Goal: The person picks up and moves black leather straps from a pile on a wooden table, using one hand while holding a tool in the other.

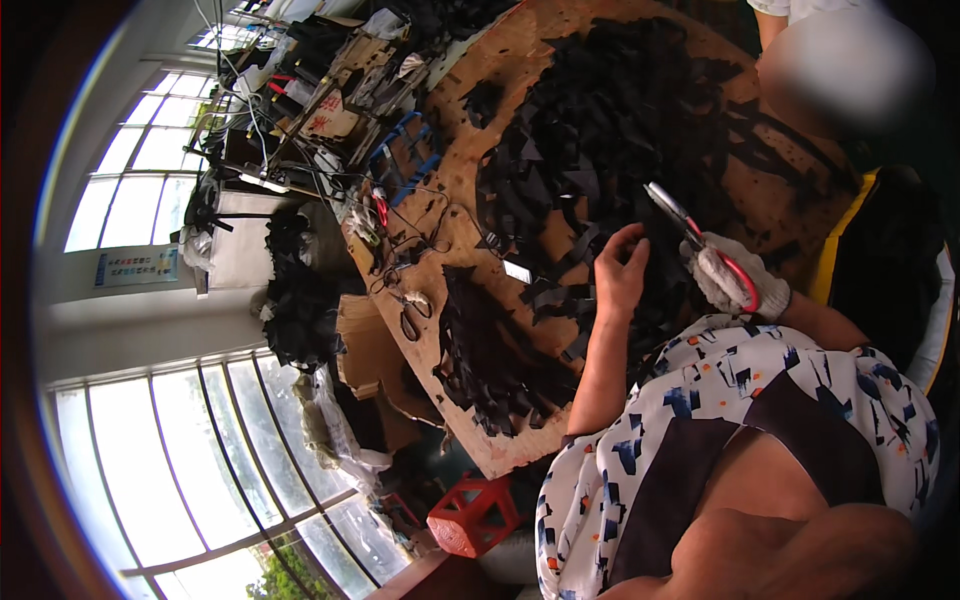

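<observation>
gripping scissors (693,234) in gloved right hand (722,276), with bare left hand (620,268) parted, seemingly empty, near black strips (600,110) heaped on table (424,352); apparently far from finished, with smaller bunch (485,345) lying apart.

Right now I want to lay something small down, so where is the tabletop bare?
The tabletop is mostly bare between the blue frame and large black pile, with a narrow bare strip at the near corner beside the smaller black pile. The middle is crowded beyond the left hand, as is the left edge around the red-handled tool.
</observation>
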The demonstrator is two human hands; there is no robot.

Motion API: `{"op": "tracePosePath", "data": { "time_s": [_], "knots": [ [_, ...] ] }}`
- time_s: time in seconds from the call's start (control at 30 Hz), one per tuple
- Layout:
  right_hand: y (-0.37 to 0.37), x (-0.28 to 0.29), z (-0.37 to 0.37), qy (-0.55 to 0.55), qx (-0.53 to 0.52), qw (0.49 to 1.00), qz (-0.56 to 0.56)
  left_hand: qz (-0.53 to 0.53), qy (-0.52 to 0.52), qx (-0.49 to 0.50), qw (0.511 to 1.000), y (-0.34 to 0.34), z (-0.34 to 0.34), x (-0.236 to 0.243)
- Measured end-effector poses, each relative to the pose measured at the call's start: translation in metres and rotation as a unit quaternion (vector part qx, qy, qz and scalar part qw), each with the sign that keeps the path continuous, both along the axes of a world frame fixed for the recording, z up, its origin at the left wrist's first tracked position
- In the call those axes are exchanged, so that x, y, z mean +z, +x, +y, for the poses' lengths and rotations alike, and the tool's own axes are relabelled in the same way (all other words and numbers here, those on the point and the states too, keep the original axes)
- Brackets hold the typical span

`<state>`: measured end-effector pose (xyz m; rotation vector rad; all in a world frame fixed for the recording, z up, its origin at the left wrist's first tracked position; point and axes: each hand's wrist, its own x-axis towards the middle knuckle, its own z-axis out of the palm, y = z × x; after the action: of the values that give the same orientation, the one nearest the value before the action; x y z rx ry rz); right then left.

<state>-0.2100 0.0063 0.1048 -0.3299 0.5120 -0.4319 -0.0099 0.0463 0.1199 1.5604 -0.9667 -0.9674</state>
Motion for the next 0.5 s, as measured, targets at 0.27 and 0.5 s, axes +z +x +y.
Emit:
{"op": "tracePosePath", "data": {
  "time_s": [0.27,0.5],
  "knots": [
    [-0.007,0.006,-0.001,0.018,-0.038,0.997,0.069,0.394,-0.143,0.086,0.904,0.081,0.026,0.023],
    [-0.007,0.006,0.000,-0.002,-0.030,0.995,0.095,-0.072,0.039,0.078,0.994,0.088,-0.072,-0.039]
  ]
}}
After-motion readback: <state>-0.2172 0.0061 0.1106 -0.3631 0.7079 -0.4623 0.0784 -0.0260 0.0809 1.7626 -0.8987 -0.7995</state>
